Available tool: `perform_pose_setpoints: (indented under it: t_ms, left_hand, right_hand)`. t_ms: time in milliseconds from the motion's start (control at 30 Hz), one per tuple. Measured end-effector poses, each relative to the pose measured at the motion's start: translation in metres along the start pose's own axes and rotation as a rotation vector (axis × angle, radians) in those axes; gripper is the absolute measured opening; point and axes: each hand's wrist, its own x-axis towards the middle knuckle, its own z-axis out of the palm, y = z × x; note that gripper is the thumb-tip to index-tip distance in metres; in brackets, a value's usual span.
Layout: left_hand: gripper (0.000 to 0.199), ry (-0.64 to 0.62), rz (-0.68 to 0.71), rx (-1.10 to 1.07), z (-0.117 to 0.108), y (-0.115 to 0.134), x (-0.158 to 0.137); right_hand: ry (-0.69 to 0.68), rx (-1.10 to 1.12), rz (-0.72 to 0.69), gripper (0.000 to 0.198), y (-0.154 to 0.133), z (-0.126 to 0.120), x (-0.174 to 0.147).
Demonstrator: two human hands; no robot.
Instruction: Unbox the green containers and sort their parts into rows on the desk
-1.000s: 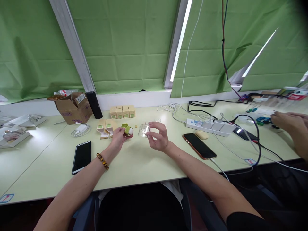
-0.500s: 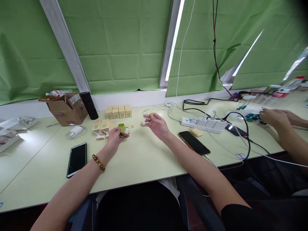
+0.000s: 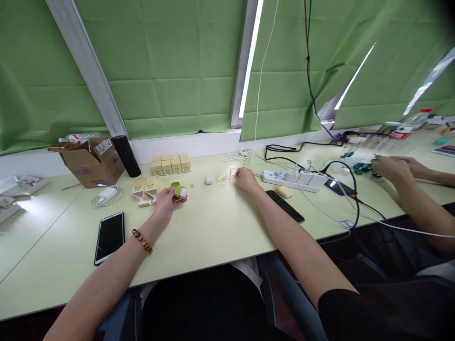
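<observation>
My left hand [image 3: 166,204], with a beaded bracelet at the wrist, is closed around a small green case [image 3: 177,190] with a white rounded part [image 3: 183,193] at its side. Farther right, the fingers of my right hand [image 3: 246,179] are closed at a small clear plastic piece with yellow in it [image 3: 233,174], down at the tabletop. A similar clear plastic piece [image 3: 222,177] lies just left of it. Beside that sits a small pale pinkish cylinder [image 3: 208,181]. A tiny yellow bit [image 3: 192,185] lies nearer the green case.
Small cardboard boxes [image 3: 171,165] stand in a row behind two opened ones [image 3: 145,188]. Phones [image 3: 110,237] lie left and right [image 3: 286,206]. A power strip [image 3: 302,180] with cables stretches rightward. Another person's hands [image 3: 394,166] work at far right.
My right hand has moved right and down to the table with the clear piece. A second clear piece now shows beside it. My left hand keeps the green case; the view has shifted slightly.
</observation>
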Motion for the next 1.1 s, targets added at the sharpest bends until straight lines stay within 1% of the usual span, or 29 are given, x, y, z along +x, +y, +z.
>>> perform_pose_setpoints:
  t_ms: [100,267,400,500,633,767,833,933,1033,1100]
  left_hand:
    - [0.012,0.0,0.003,-0.008,0.0,0.0,-0.001]
    - [0.014,0.005,0.001,0.001,0.002,0.002,-0.002]
    - [0.009,-0.001,0.0,-0.006,0.001,0.001,-0.001]
    - [0.008,-0.003,0.004,-0.01,0.001,0.001,-0.001]
    - [0.012,0.006,0.004,0.003,0.002,0.002,-0.003]
    - [0.015,0.011,0.003,0.014,0.003,0.004,-0.006]
    - [0.015,0.016,0.005,0.017,0.004,0.005,-0.006]
    - [0.015,0.015,0.006,0.017,0.004,0.005,-0.007]
    - [0.016,0.018,0.0,0.018,0.004,0.006,-0.007]
    - [0.016,0.021,-0.003,0.019,0.004,0.006,-0.006]
  right_hand:
    - [-0.046,-0.032,0.002,0.024,0.003,0.007,0.002]
    - [-0.093,-0.047,-0.05,0.028,0.002,0.014,0.004]
    - [-0.113,-0.051,-0.091,0.029,0.0,0.019,0.004]
    - [-0.119,-0.064,-0.11,0.028,-0.001,0.021,0.004]
    - [-0.111,-0.098,-0.12,0.027,-0.003,0.02,0.003]
    - [-0.073,-0.138,-0.152,0.031,-0.007,0.016,0.0]
    - [-0.035,-0.158,-0.193,0.038,-0.011,0.015,-0.002]
    - [0.014,-0.199,-0.321,0.044,-0.016,0.017,-0.007]
    - [0.018,-0.226,-0.45,0.034,-0.019,0.022,-0.01]
    - [0.018,-0.232,-0.483,0.025,-0.02,0.027,-0.01]
